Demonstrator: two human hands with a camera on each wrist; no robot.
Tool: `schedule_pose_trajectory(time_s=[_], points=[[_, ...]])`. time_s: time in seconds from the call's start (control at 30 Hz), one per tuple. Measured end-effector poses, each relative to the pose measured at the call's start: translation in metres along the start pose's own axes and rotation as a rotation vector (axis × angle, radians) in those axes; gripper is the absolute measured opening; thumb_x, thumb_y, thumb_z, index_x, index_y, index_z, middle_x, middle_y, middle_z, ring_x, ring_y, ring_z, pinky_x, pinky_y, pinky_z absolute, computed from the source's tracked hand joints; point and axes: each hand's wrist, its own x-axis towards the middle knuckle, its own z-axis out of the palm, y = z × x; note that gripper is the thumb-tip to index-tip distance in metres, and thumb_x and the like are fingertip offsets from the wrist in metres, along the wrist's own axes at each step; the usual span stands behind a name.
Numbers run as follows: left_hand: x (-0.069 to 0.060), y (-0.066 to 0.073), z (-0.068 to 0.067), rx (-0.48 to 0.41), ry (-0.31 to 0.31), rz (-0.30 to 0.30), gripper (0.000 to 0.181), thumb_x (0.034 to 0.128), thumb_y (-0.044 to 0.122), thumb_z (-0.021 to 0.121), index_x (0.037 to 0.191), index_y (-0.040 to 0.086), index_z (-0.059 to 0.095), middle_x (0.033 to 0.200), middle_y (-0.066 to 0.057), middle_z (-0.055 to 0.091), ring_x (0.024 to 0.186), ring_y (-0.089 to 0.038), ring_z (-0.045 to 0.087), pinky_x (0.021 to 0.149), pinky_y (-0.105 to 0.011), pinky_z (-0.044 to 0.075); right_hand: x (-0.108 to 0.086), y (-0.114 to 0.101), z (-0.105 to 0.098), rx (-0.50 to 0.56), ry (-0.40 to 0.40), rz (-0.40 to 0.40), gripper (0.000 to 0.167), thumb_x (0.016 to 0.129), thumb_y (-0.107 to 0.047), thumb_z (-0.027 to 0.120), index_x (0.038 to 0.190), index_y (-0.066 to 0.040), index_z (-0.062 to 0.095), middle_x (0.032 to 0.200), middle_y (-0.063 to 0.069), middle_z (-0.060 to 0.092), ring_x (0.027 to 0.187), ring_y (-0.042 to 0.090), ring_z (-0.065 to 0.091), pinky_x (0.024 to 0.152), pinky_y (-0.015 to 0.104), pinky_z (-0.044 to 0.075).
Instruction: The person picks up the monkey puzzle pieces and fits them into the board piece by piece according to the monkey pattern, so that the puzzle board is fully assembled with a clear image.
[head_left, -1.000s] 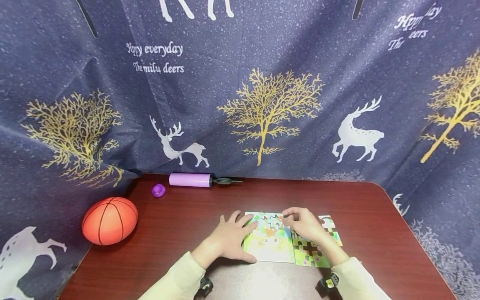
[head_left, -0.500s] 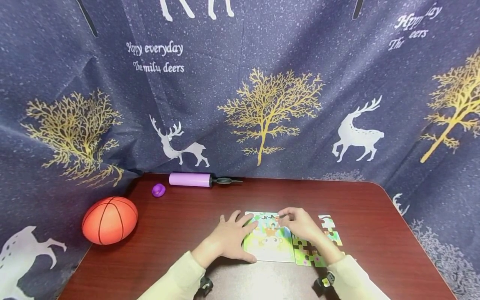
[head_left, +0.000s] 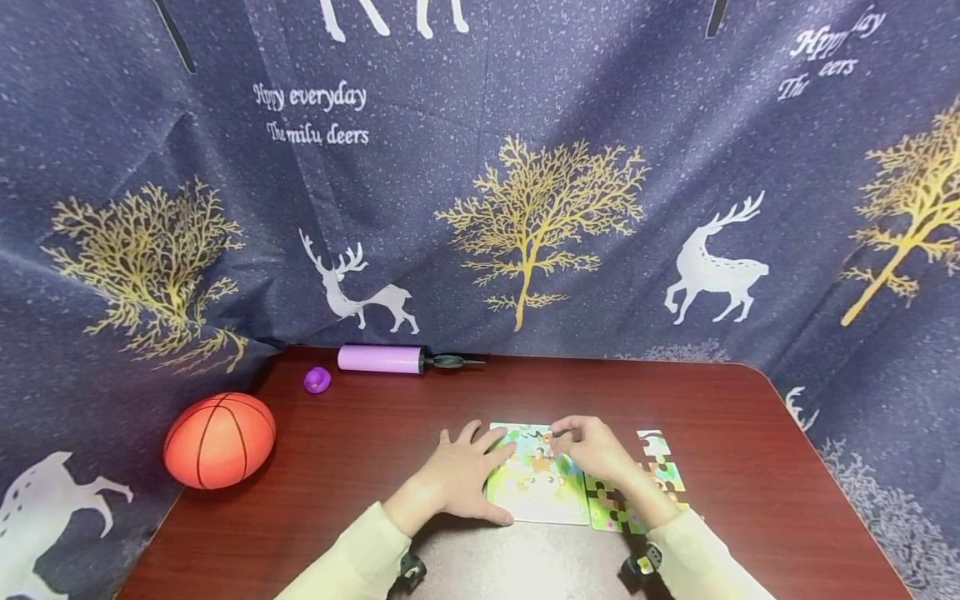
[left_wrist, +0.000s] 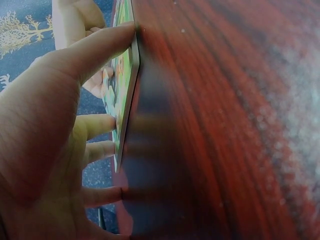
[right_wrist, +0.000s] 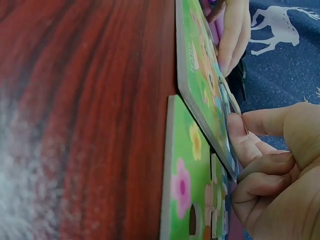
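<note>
A jigsaw puzzle board (head_left: 536, 510) with an animal-face picture lies flat on the table. My left hand (head_left: 465, 475) is spread at its left side; in the left wrist view, the thumb and two fingers touch the board. Over the board's upper right part, my right hand (head_left: 596, 450) pinches a puzzle piece (right_wrist: 233, 99) between thumb and fingers. That piece appears tilted above the picture in the right wrist view, and the fingers cover much of it. A second green puzzle board (head_left: 609, 518) adjoins the first on the right, partly hidden under my right forearm.
Some puzzle pieces (head_left: 654, 443) lie at the second board's upper right. An orange basketball (head_left: 220, 442) sits at the table's left edge. A small purple rubber duck (head_left: 317, 381) and a lilac hand pump (head_left: 381, 360) lie near the back edge, before a patterned cloth (head_left: 480, 275).
My right hand has shifted left across the upper part of the board with the puzzle piece, exposing more of the second board's right side. The left hand has stayed in place.
</note>
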Motion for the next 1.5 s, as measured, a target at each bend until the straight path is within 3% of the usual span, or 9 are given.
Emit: schedule_pose_trajectory(time_s=[0.43,0.7,0.93,1.13,1.3,1.5], points=[[0.001,-0.001,0.002,-0.009,-0.011,-0.009,0.110,0.0720,0.088,0.065,0.163,0.034,0.036,0.168,0.005,0.030,0.152,-0.039,0.026,0.103,-0.080,0.032,0.000,-0.005,0.003,0.000,0.011,-0.015,0.027,0.093,-0.007,0.067,0.120,-0.003,0.071,0.084,0.000,0.074,0.083,0.017,0.069,0.077,0.037,0.054],[-0.002,0.001,-0.003,-0.021,0.003,-0.003,0.109,0.0721,0.086,0.067,0.162,0.031,0.040,0.166,0.003,0.033,0.151,-0.040,0.028,0.101,-0.080,0.033,0.001,-0.010,0.008,0.023,0.006,-0.009,0.028,0.090,-0.002,0.067,0.117,0.000,0.071,0.079,0.002,0.074,0.078,0.017,0.069,0.075,0.036,0.053],[-0.002,0.001,-0.003,-0.016,-0.004,-0.008,0.109,0.0715,0.087,0.067,0.162,0.032,0.039,0.167,0.003,0.032,0.151,-0.040,0.028,0.102,-0.080,0.032,0.003,-0.011,0.011,-0.043,0.008,-0.014,0.025,0.093,-0.011,0.070,0.116,-0.004,0.072,0.073,-0.001,0.072,0.074,0.016,0.067,0.075,0.036,0.052],[0.001,0.000,-0.001,-0.012,-0.004,-0.013,0.110,0.0707,0.087,0.068,0.162,0.033,0.039,0.167,0.003,0.032,0.151,-0.040,0.028,0.102,-0.080,0.033,0.002,-0.008,0.007,-0.074,0.017,-0.034,0.025,0.095,-0.017,0.070,0.118,-0.007,0.073,0.078,-0.004,0.071,0.075,0.015,0.065,0.074,0.037,0.052],[0.002,0.000,-0.001,-0.008,0.004,-0.005,0.110,0.0698,0.086,0.069,0.161,0.032,0.040,0.166,0.003,0.033,0.150,-0.041,0.029,0.099,-0.080,0.035,-0.001,-0.003,-0.001,-0.083,0.061,-0.025,0.021,0.096,-0.016,0.072,0.115,-0.010,0.075,0.086,-0.002,0.069,0.073,0.016,0.060,0.065,0.035,0.049],[0.002,0.001,-0.003,0.000,0.030,0.011,0.109,0.0691,0.085,0.071,0.159,0.030,0.044,0.164,0.001,0.037,0.147,-0.043,0.033,0.097,-0.080,0.038,-0.007,0.005,-0.016,-0.051,0.095,-0.003,0.021,0.098,-0.017,0.071,0.117,-0.010,0.074,0.087,0.002,0.069,0.059,0.018,0.054,0.052,0.034,0.044]])
